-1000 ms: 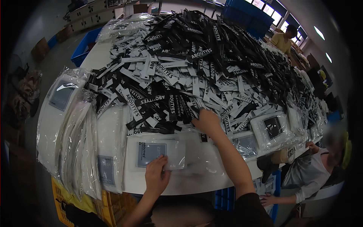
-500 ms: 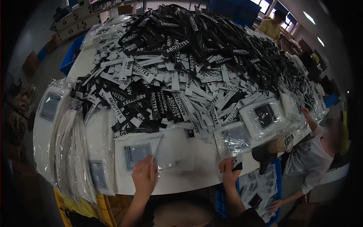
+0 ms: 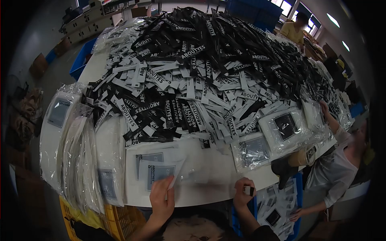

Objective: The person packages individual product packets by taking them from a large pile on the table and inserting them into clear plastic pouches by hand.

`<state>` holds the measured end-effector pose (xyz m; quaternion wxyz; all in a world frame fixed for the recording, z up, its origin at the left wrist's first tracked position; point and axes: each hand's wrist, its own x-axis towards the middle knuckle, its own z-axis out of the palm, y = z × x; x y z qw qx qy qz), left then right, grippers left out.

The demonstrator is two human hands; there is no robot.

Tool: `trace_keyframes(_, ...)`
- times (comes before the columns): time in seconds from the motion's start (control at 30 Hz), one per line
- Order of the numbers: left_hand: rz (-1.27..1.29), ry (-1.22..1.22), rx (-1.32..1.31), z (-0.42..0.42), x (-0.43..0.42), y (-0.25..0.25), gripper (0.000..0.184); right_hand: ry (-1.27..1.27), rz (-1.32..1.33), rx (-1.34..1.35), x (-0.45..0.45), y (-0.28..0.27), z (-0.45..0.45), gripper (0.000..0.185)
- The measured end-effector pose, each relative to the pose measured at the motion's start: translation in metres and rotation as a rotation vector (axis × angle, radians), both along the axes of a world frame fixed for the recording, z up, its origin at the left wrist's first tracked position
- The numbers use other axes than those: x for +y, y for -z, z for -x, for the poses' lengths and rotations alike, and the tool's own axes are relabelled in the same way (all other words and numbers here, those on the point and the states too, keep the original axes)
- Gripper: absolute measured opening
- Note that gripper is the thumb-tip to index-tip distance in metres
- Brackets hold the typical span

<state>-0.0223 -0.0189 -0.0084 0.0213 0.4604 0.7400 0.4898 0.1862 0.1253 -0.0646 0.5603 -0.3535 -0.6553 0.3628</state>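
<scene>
My left hand (image 3: 162,197) pinches the near edge of a frosted plastic bag (image 3: 161,172) printed with a grey rectangle. Beneath that bag, another printed bag (image 3: 140,154) lies on the white table (image 3: 189,197). Closed in a fist near the table's front edge, my right hand (image 3: 244,193) grips a small black-and-white strip (image 3: 249,190); only its end shows. Beyond both hands rises a large pile of black and white strips (image 3: 197,80) lettered ABOUTYES.
Stacks of clear-wrapped bags stand left (image 3: 108,160) and right (image 3: 251,150). A yellow crate (image 3: 120,219) sits below the table's front left. A blue bin (image 3: 299,193) with packets stands at right, where another person's hand (image 3: 297,214) reaches in. A lidded cup (image 3: 301,156) is nearby.
My left hand has shifted right and nearer, and its bag now overlaps the one beneath. My right hand has dropped slightly, with less of the strip showing. The view has shifted a little.
</scene>
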Motion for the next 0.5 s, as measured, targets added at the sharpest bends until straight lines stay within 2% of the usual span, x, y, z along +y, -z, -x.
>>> trace_keyframes(0.03, 0.005, 0.039, -0.024, -0.004, -0.001, 0.000, 0.035, 0.032, 0.261, -0.123, -0.004, 0.008, -0.004, 0.015)
trace_keyframes(0.07, 0.004, 0.074, -0.049, -0.008, 0.001, -0.001, 0.038, 0.026, 0.248, -0.124, -0.004, 0.011, -0.007, 0.015)
trace_keyframes(0.13, 0.027, 0.126, -0.087, -0.013, 0.002, -0.004, 0.041, -0.010, 0.457, 0.022, -0.009, 0.009, -0.008, 0.015)
trace_keyframes(0.17, 0.061, 0.192, -0.122, -0.016, 0.001, -0.005, 0.043, -0.009, 0.462, 0.014, -0.018, 0.006, -0.005, 0.015)
trace_keyframes(0.23, 0.047, 0.250, -0.080, -0.021, 0.005, -0.004, 0.046, -0.172, 0.516, 0.195, -0.032, -0.017, 0.020, 0.016)
trace_keyframes(0.3, 0.041, 0.308, -0.036, -0.023, 0.005, 0.001, 0.048, -0.427, 0.349, -0.123, -0.028, -0.032, 0.041, 0.016)
trace_keyframes(0.33, 0.075, 0.334, -0.002, -0.024, 0.002, 0.005, 0.048, -0.432, 0.353, -0.124, -0.023, -0.046, 0.051, 0.016)
trace_keyframes(0.4, 0.111, 0.356, 0.037, -0.019, -0.002, 0.002, 0.049, -0.685, 0.625, -0.479, -0.015, -0.070, 0.069, 0.017)
trace_keyframes(0.43, 0.132, 0.368, -0.041, -0.010, -0.002, -0.009, 0.048, -0.691, 0.624, -0.474, -0.015, -0.068, 0.070, 0.017)
trace_keyframes(0.5, 0.155, 0.383, -0.116, 0.002, -0.010, -0.018, 0.048, -0.871, 0.603, -0.680, -0.012, -0.063, 0.070, 0.015)
